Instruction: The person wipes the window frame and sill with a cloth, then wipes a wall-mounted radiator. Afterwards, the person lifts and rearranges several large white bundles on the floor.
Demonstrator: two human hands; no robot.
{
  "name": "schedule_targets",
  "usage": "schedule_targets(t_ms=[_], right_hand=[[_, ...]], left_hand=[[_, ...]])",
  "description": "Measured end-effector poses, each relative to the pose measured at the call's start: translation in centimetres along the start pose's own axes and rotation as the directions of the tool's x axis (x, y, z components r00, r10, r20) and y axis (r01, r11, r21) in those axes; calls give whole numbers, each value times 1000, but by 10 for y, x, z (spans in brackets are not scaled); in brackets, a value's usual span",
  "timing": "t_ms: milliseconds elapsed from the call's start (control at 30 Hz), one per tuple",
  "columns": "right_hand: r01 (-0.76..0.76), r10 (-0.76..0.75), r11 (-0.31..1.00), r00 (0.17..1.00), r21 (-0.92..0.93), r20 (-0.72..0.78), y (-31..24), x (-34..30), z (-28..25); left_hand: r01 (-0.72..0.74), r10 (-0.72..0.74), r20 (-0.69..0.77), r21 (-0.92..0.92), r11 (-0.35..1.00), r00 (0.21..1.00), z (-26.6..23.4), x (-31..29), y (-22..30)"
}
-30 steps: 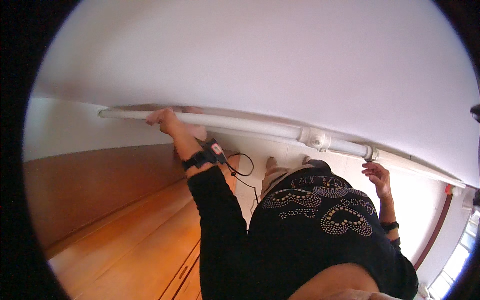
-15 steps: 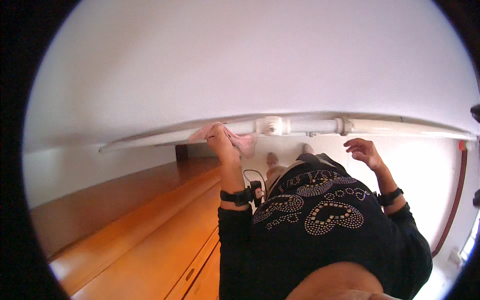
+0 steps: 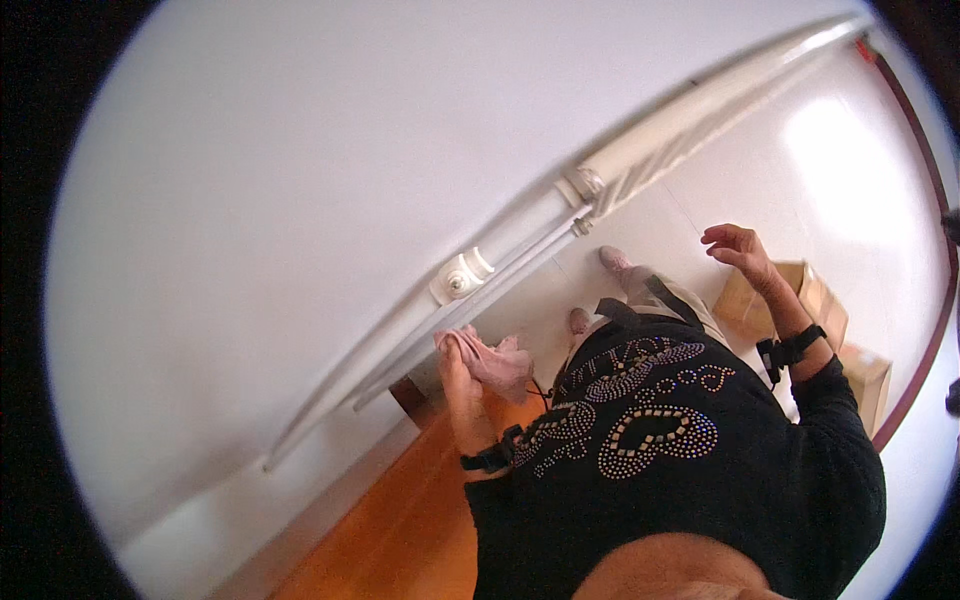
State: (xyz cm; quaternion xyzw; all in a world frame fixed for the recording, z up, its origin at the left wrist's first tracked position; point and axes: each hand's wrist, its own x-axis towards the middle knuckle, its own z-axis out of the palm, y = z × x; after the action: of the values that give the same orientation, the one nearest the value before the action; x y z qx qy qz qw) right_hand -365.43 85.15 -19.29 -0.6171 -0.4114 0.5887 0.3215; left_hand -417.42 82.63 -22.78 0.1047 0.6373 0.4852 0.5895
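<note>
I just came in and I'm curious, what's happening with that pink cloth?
A person in a black top has the pink cloth bunched in the left hand, right by the white pipe along the wall. I can't tell if the cloth touches the pipe. The right hand looks empty, fingers loosely curled, out near a cardboard box.

Cloth [image 3: 497,362]: thin, matt fabric, surface creased. Pipe [image 3: 522,230]: smooth, low sheen; plastic or painted metal, cannot tell which. Wall [image 3: 300,180]: smooth, matt. Floor [image 3: 850,160]: smooth, glossy, returning a bright glare. Furniture [image 3: 400,530]: wood, smooth, with a slight sheen. Boxes [image 3: 742,305]: plain cardboard, matt. Shirt [image 3: 730,505]: cloth, matt, dotted with shiny studs [image 3: 625,465]. Wrist straps [image 3: 803,347]: matt, material unclear.
</note>
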Motion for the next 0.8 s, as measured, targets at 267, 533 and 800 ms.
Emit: schedule_targets(t_ms=[267, 533, 800], right_hand=[[-271, 258, 959, 956, -85, -139, 104, -142, 30], [104, -101, 994, 992, 42, -69, 51, -116, 4], [281, -246, 953, 936, 116, -251, 38, -35, 14]], left_hand=[[105, -176, 315, 230, 967, 933, 41, 26, -38], [-152, -277, 760, 440, 885, 588, 248, -53, -40], [-693, -259, 872, 489, 530, 417, 369, -100, -74]])
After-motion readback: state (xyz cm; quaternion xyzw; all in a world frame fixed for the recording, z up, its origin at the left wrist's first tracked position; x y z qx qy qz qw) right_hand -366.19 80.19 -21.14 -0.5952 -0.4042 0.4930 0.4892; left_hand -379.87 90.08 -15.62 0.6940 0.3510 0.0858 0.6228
